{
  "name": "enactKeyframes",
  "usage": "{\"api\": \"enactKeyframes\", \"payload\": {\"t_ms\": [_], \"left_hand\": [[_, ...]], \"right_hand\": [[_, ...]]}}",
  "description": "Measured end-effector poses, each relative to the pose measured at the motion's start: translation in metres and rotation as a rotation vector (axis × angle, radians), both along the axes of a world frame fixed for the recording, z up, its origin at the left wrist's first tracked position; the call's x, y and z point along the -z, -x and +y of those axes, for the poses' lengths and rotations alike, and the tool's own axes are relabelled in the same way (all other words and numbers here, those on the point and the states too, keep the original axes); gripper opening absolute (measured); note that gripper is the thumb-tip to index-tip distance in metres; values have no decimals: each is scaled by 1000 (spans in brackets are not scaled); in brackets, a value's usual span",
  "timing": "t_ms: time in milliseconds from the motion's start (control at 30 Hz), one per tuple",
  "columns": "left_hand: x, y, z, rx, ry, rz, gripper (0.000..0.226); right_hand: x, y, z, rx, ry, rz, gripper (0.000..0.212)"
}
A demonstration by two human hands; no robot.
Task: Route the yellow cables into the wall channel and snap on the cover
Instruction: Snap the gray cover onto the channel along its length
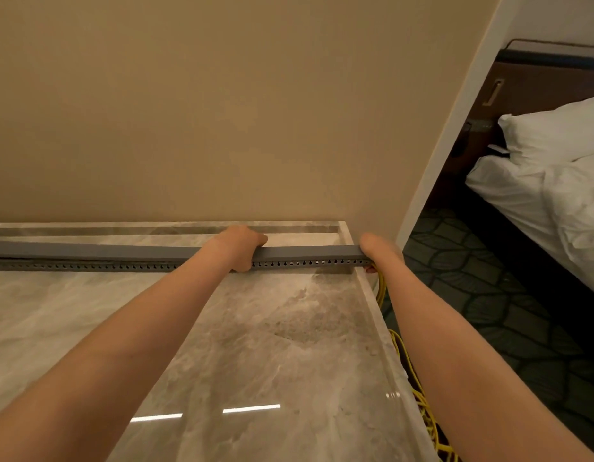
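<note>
Polished marble-patterned stone makes up the desk [255, 345], its glossy top reflecting two strips of ceiling light close to the camera. Off its right edge, yellow cables [422, 405] hang in loose loops toward the dark patterned carpet [489, 295], their lower ends cut off by the frame. Both bare forearms reach forward to a long grey slotted wall channel [122, 256] that lies across the desk's far part, just in front of the beige wall [188, 111]. A grey cover sits on top along its length, so whatever is inside stays hidden (only the row of small keyhole slots shows on the front). The left hand [243, 246] is wrapped around the channel, fingers over the top and thumb below. The right hand [377, 253] closes over the channel's right end, where the cables emerge beneath it; its fingers are mostly out of sight. Farther right, a bed [539, 201] with white linen and a pillow [555, 131].
</note>
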State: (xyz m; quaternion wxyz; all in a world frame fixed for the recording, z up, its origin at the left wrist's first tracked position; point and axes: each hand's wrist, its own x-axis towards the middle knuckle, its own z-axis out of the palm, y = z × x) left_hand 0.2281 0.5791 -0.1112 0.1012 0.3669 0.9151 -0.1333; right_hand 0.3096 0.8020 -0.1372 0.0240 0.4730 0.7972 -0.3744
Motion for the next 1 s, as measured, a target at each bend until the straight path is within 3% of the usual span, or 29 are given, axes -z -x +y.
{"api": "enactKeyframes", "payload": {"t_ms": [200, 267, 400, 500, 667, 1000], "left_hand": [[-2, -6, 17, -76, 88, -73, 45], [2, -15, 33, -110, -41, -217, 56], [9, -38, 77, -132, -381, -349, 49], [11, -28, 100, -280, -368, -350, 42], [11, -21, 120, -284, -299, -430, 24], [26, -23, 129, -232, -319, -339, 36]], "right_hand": [[1, -2, 3, -14, -97, 0, 34], [2, -2, 3, -13, -92, 14, 35], [4, -2, 5, 12, -74, 41, 36], [8, -1, 6, 36, -76, 50, 35], [13, 1, 7, 44, -114, 32, 34], [10, 3, 8, -95, -142, -74, 32]]}}
